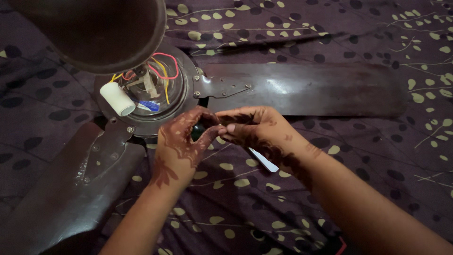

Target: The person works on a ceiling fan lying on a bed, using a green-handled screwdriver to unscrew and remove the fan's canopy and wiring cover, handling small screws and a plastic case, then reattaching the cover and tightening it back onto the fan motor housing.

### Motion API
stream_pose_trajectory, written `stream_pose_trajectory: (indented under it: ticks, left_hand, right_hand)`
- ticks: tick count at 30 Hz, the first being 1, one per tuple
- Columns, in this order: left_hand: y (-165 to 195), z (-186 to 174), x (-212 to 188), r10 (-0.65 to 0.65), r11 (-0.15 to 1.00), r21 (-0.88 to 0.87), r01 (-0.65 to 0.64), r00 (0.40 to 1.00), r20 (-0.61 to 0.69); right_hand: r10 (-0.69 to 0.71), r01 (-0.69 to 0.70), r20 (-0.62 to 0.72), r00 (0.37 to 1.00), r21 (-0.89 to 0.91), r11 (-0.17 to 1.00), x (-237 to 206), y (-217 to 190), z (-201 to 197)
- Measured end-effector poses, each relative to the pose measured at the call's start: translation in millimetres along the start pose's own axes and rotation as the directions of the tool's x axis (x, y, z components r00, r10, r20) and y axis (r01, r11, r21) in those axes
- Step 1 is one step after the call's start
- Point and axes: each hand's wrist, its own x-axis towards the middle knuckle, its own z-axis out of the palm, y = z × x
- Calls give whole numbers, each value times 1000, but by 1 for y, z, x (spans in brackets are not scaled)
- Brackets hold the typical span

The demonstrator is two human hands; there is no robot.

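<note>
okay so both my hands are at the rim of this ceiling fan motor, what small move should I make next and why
Probably seat the slim white-handled tool, held in your right hand, squarely before turning. Both hands meet at the near rim of the dark brown round fan motor housing, the left hand steadying, but the tool tip is hidden behind your fingers.

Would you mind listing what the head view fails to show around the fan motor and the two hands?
- What the left hand and right hand pinch at the motor housing: fingers cover it.
- The pale tool under the right hand: only its tip shows.
- The lower-left blade: cut off by the frame edge.
- The wiring: partly hidden by the dark cup-shaped cover.
</note>
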Motion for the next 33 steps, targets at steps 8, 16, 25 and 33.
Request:
stream_pose_trajectory:
  ticks: [8, 16, 25, 33]
  left_hand:
    - [-17, -2, 8, -9, 989, 147, 8, 1000, 6]
    - [-21, -2, 3, 149, 983, 114, -141, 987, -61]
    - [-18, -8, 2, 104, 967, 240, -88, 993, -57]
    - [-19, -12, 3, 170, 978, 141, -151, 977, -128]
  right_hand:
    - [116, -120, 50, 992, 83, 989, 28, 8, -3]
    - [149, -163, 90, 985, 167, 972, 31, 8, -2]
    - [148, -169, 112, 983, 201, 965, 29, 4, 11]
    - [109, -126, 83, 991, 243, 962, 24, 0, 23]
